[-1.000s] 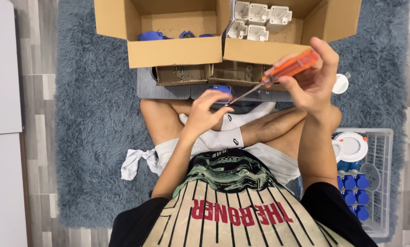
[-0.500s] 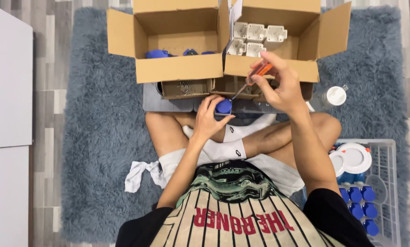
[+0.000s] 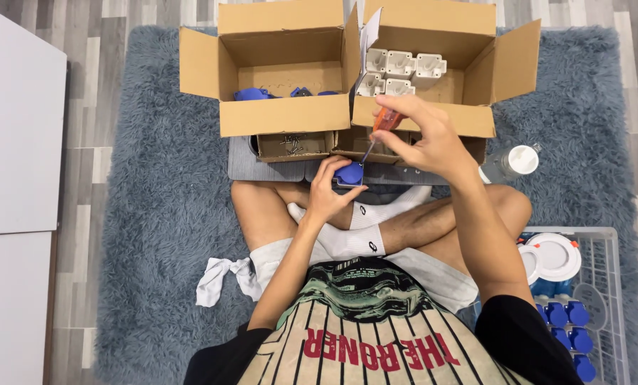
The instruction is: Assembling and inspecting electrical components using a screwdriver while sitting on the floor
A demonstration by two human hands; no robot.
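Small blue part [image 3: 349,173], gripped in the left hand [image 3: 327,191] above the crossed legs, just before a grey board [image 3: 262,167]; orange-handled screwdriver [image 3: 379,128], clasped in the right hand [image 3: 426,139], tip set on the part; left cardboard box [image 3: 283,71], open, holding blue parts [image 3: 251,93], number unclear; right cardboard box [image 3: 433,64], open, holding five white housings [image 3: 397,71]; two shallow trays [image 3: 290,146] beneath the boxes; white wire basket [image 3: 607,299] at right with blue pieces [image 3: 568,321] and white round discs [image 3: 554,257].
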